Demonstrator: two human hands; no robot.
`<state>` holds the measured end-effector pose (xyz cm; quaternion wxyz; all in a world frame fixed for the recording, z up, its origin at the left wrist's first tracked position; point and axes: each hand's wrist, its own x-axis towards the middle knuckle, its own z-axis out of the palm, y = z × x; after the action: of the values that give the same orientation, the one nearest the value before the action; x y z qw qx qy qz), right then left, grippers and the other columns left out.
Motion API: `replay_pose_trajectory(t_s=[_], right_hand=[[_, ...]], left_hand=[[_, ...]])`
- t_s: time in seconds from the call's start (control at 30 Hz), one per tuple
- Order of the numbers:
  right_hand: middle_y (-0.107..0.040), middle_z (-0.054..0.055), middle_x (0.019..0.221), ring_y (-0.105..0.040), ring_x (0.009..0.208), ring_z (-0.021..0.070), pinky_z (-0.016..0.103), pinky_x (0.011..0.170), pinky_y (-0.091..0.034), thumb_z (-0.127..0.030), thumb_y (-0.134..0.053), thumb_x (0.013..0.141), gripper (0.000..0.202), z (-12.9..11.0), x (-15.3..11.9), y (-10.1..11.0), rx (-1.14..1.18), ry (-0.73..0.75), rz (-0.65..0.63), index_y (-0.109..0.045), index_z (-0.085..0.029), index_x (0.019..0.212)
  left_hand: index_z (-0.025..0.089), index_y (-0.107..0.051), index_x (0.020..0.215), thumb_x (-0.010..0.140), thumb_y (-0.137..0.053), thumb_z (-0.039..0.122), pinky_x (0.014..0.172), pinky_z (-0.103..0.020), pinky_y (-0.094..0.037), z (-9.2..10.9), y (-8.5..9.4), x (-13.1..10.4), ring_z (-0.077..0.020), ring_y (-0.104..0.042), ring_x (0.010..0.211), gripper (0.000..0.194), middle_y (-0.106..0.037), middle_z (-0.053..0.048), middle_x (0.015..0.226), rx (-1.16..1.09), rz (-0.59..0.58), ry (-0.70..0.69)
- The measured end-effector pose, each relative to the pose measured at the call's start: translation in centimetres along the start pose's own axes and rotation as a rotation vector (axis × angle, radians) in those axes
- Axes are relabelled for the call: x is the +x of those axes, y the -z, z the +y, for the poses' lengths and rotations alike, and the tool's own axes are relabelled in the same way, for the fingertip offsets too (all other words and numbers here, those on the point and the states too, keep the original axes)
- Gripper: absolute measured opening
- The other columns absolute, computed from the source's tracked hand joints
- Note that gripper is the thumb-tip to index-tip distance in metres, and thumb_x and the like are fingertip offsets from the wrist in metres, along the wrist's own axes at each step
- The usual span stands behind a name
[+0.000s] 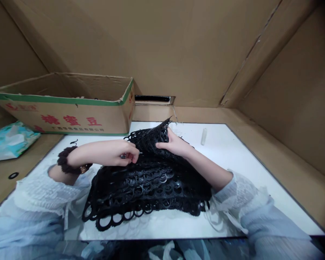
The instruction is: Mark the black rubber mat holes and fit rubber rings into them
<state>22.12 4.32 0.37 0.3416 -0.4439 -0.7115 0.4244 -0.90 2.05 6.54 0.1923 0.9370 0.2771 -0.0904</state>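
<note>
A black openwork sheet of joined rings (148, 187) lies in several layers on the white board, its ringed edge facing me. My right hand (176, 143) grips a raised, folded part of the sheet, thumb on the near side and fingers behind. Over the sheet's left part, my left hand (126, 152) is closed with its fingers curled. A small shiny bit shows among those fingers, but I cannot make out what it is. The layers under both hands are partly hidden.
An open cardboard box (83, 113) with a green rim stands back left. Beside it sits a turquoise tissue pack (12, 141). A black ring (13, 175) lies left, and a whitish translucent stick (204, 136) rests on the white board (227, 155). Cardboard walls (178, 47) enclose the area.
</note>
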Motion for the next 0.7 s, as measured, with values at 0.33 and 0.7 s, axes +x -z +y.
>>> replay_pose_trajectory(t_s=[0.33, 0.7], right_hand=[[-0.045, 0.013, 0.127, -0.041, 0.120, 0.0276, 0.043, 0.103, -0.031, -0.045, -0.074, 0.056, 0.092, -1.0, -0.8, 0.0, -0.025, 0.000, -0.075, -0.027, -0.013, 0.129], [-0.052, 0.010, 0.114, -0.050, 0.107, 0.0227, 0.038, 0.095, -0.038, -0.021, -0.061, 0.065, 0.062, -0.2, -0.4, -0.6, -0.081, 0.040, 0.058, -0.034, -0.014, 0.121]], left_hand=[[0.018, -0.049, 0.085, 0.083, -0.048, 0.033, 0.063, -0.021, -0.038, -0.6, 0.0, 0.4, -0.0128, -0.049, 0.074, 0.015, -0.051, -0.002, 0.087, -0.004, 0.092, 0.005], [0.017, -0.047, 0.111, 0.085, -0.045, 0.026, 0.083, -0.036, -0.038, 0.8, -0.5, 1.0, -0.0234, -0.047, 0.097, 0.027, -0.050, -0.010, 0.106, 0.475, 0.691, 0.128]])
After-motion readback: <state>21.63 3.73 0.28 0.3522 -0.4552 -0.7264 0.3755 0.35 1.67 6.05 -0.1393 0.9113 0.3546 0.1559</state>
